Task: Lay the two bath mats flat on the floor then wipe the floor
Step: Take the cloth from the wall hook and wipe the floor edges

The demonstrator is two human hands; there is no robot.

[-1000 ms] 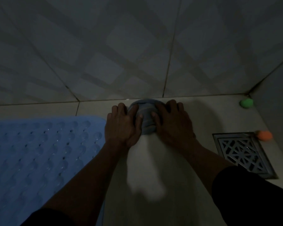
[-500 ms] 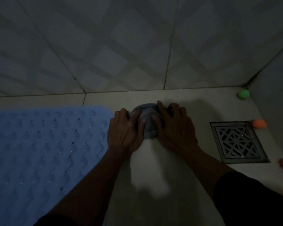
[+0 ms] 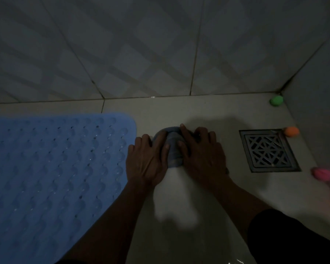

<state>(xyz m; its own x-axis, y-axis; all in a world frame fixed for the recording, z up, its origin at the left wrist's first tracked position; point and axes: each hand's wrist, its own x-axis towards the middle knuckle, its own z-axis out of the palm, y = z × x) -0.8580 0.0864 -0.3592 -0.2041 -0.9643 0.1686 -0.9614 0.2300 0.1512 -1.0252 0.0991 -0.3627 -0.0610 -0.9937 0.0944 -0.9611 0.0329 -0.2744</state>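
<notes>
Both hands slid the cloth back between mat and drain.

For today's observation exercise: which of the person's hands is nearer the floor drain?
Right. The right hand lies beside the floor drain; the left hand is farther, across the cloth.

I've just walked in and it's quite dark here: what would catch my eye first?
Two hands, left and right, press side by side on a bunched cloth on the pale floor near the wall. A big blue mat lies flat to the left. On the right sit a metal drain and bright green, orange and pink balls.
</notes>
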